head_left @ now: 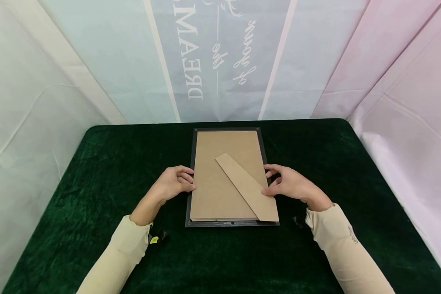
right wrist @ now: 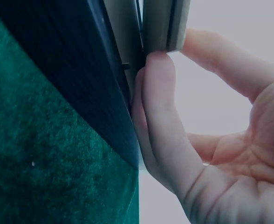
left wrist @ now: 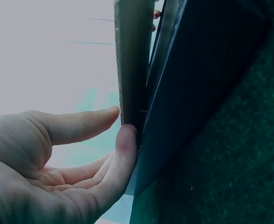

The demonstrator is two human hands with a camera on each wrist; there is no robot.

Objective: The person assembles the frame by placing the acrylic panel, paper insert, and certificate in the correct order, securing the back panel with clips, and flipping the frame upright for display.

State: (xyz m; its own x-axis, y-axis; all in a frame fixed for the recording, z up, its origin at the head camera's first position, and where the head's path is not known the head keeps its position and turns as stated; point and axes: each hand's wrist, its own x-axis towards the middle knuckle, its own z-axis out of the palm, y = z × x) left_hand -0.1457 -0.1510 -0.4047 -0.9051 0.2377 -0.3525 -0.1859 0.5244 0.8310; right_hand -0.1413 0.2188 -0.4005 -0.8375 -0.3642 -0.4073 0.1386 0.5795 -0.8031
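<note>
A black picture frame (head_left: 206, 224) lies face down at the middle of the table. Over it sits a brown backing board (head_left: 209, 196) with a slanted easel leg (head_left: 239, 179) on its back. My left hand (head_left: 174, 181) pinches the board's left edge between thumb and fingertip. Opposite it, my right hand (head_left: 288, 183) pinches the right edge, its thumb near the easel leg. Both wrist views show the board (left wrist: 131, 56) partly raised, with a narrow gap between it and the frame (right wrist: 76, 70). The frame's inside is hidden beneath the board.
Dark green velvet cloth (head_left: 106, 183) covers the table around the frame. A pale blue and pink curtain with lettering (head_left: 220, 61) hangs behind the far edge. White fabric (head_left: 29, 102) hangs at both sides.
</note>
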